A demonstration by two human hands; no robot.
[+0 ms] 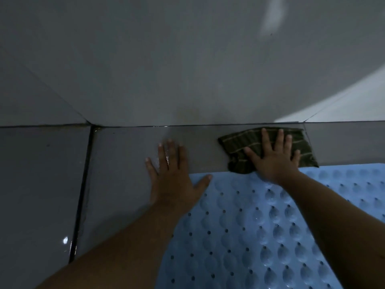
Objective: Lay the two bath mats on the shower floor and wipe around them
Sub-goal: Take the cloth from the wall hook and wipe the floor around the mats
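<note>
A light blue bath mat [245,230] with round bumps and small holes lies flat on the grey tiled shower floor [125,159], filling the lower right. My left hand [173,174] rests flat on the wet tile, fingers spread, its thumb touching the mat's far left corner. My right hand [275,155] presses flat, fingers apart, on a dark green striped cloth [235,146] that lies on the tile strip between the mat's far edge and the wall. I see only one mat.
A grey tiled wall [187,69] rises just beyond the cloth. A dark grout line [82,195] runs down the floor at the left. The tile near my left hand shines with water. A bright patch of wall [354,101] shows at the right.
</note>
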